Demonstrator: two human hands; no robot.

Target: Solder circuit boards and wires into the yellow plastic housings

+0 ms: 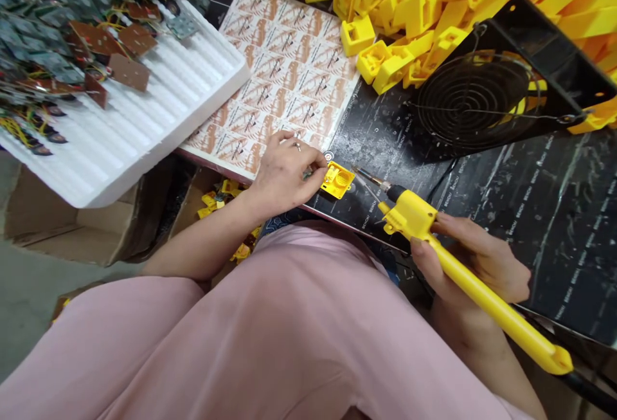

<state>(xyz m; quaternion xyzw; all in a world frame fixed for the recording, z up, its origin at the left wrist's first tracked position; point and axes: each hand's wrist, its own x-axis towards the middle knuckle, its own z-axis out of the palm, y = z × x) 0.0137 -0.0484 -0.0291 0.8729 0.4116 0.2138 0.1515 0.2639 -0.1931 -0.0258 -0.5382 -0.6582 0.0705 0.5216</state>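
My left hand (284, 172) pinches a small yellow plastic housing (338, 179) against the black mat (530, 201) at the table's near edge; a ring shows on one finger. My right hand (477, 259) grips a yellow soldering iron (463, 272) by its handle. The iron's metal tip (369, 179) points left and lies just right of the housing, very close to it. A thin wire or solder strand runs beside the tip. A small round part (328, 157) lies just above the housing.
A heap of yellow plastic housings (409, 2) fills the back. A black fan (482, 95) leans at the right. A sheet of printed labels (284, 66) lies centre, a white foam tray (144, 105) of circuit boards at left. Cardboard boxes (43, 214) stand below.
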